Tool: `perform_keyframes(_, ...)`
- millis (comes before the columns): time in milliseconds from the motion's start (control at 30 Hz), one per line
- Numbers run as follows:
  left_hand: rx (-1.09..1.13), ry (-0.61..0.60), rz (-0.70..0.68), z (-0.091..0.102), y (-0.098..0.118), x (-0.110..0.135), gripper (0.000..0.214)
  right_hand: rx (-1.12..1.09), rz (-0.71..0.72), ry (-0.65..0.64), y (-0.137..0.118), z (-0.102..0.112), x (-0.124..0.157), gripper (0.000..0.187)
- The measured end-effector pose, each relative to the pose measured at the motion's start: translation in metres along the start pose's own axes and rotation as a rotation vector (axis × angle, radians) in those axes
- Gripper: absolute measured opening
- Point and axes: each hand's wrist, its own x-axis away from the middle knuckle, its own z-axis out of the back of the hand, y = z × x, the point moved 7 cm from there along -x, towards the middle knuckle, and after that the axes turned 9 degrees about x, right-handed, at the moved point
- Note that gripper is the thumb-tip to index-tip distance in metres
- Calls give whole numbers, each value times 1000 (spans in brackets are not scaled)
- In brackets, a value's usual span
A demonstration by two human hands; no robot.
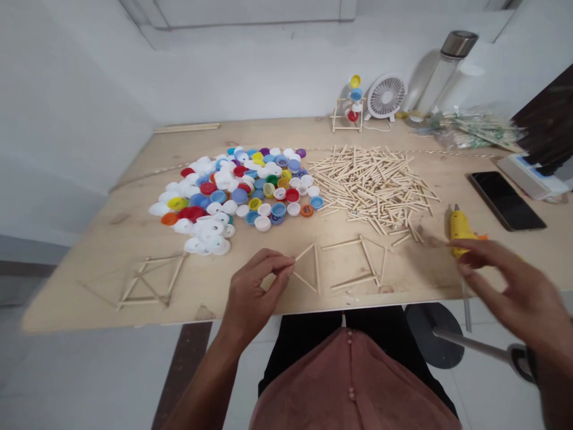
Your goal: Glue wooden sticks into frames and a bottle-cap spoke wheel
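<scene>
My left hand (257,292) pinches one corner of a small triangle of thin wooden sticks (317,269) between thumb and index finger, over the table's front edge. At the right, my right hand (510,289) is over a yellow glue gun (460,226), thumb and index finger bent towards its body. Blur hides whether these fingers grip anything; a faint streak runs left from the fingertips. A clear glue stick (467,307) juts down behind the gun. Between my hands lies a partly built stick frame (369,260). Another stick frame (147,280) stands at the left.
Behind my hands are a heap of coloured bottle caps (233,191) and a pile of cut sticks (376,185). A phone (505,200) and a white power strip (532,176) lie at the right. A small fan (387,98) and a tall bottle (441,77) stand at the back.
</scene>
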Motion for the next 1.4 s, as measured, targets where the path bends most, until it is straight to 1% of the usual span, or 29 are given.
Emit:
perform_keyframes(67, -6, -2, 0, 0, 2, 0, 10, -177, 50, -114, -37, -21, 2, 28)
perform_keyframes(133, -13, -6, 0, 1, 3, 1, 10, -281, 36, -181, -60, -41, 1, 26)
perform_keyframes(233, -17, -11, -7, 2, 5, 1, 10, -349, 4, -258, -76, -64, -3, 21)
perform_keyframes(333, -23, -20, -26, 1, 9, 1, 10, -327, -3, -316, -82, -76, -8, 22)
perform_keyframes(500, -41, -47, -40, -3, 13, 0, 12, -311, -15, -279, -86, -78, -11, 33)
perform_keyframes(633, -39, -66, -35, -5, 14, -1, 13, -345, -32, -252, -86, -76, -9, 34)
perform_keyframes(800, -33, -77, -42, -6, 17, -3, 14, -382, -48, -226, -87, -69, -7, 35)
perform_keyframes(900, -26, -77, -49, -7, 18, -4, 14, -400, -53, -229, -89, -67, -6, 34)
perform_keyframes(1267, -35, -105, -66, -9, 22, -5, 14, -434, -42, -257, -96, -82, -8, 36)
perform_keyframes(1400, -45, -112, -63, -10, 22, -5, 14, -415, -37, -237, -97, -84, -10, 37)
